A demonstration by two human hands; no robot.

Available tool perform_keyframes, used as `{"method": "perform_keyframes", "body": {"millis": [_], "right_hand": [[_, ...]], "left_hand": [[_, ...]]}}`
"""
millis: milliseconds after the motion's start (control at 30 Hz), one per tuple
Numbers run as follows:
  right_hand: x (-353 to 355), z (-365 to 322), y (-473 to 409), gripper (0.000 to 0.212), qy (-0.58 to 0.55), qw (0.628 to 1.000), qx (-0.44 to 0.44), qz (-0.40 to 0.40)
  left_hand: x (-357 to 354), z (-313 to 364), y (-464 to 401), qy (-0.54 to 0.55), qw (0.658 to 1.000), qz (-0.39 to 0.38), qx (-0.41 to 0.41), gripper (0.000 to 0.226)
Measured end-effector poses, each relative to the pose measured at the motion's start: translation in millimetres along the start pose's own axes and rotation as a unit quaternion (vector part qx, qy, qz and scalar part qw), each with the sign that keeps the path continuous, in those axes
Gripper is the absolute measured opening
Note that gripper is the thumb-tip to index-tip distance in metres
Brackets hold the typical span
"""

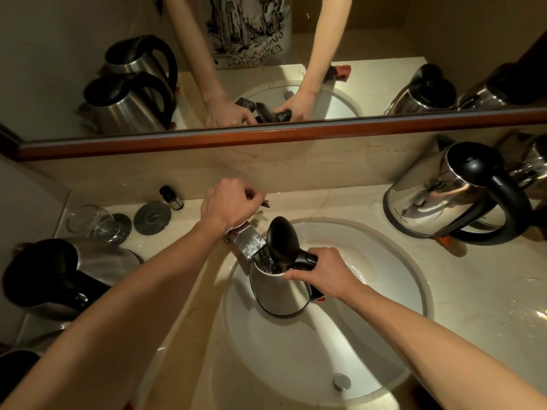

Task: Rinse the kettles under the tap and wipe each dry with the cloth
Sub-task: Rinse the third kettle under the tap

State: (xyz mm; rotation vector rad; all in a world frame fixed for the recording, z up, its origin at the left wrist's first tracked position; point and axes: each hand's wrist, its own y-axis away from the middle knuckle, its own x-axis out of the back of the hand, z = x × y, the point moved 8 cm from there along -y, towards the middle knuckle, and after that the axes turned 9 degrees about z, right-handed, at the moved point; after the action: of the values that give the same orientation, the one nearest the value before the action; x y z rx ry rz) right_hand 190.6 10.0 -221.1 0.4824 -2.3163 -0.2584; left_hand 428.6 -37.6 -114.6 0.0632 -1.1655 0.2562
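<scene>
Kettle point(279, 287): a steel one was held in the sink point(384, 335), lid point(282, 242) raised, mouth under the tap spout point(250, 242).
Right hand point(324, 273): fingers were clamped round the kettle's black handle.
Left hand point(229, 202): fingers were curled on the tap lever point(260, 201).
Counter point(473, 291): other kettles were stood left point(63, 275) and right point(455, 190) of the sink.
Far left: a glass point(93, 221) was laid near the wall.
</scene>
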Motion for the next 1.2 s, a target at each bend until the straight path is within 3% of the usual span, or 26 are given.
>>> {"method": "perform_keyframes", "body": {"millis": [200,500,733,1200], "right_hand": [[0.7,-1.4,0.6,0.065,-0.001,1.0,0.001,0.002],[2.3,-2.0,1.2,0.078,0.003,1.0,0.001,0.003],[2.5,-4.5,1.5,0.068,0.002,1.0,0.007,0.005],[1.7,-1.2,1.0,0.074,0.004,1.0,-0.002,0.004]], "left_hand": [[0.9,0.9,0.3,0.002,1.0,0.001,-0.003,0.035],[-0.7,-0.4,-0.4,-0.007,1.0,0.004,-0.009,0.041],[-0.3,1.0,-0.7,-0.014,1.0,0.006,-0.016,0.043],[-0.4,1.8,0.1,-0.002,1.0,-0.002,-0.012,0.042]]}}
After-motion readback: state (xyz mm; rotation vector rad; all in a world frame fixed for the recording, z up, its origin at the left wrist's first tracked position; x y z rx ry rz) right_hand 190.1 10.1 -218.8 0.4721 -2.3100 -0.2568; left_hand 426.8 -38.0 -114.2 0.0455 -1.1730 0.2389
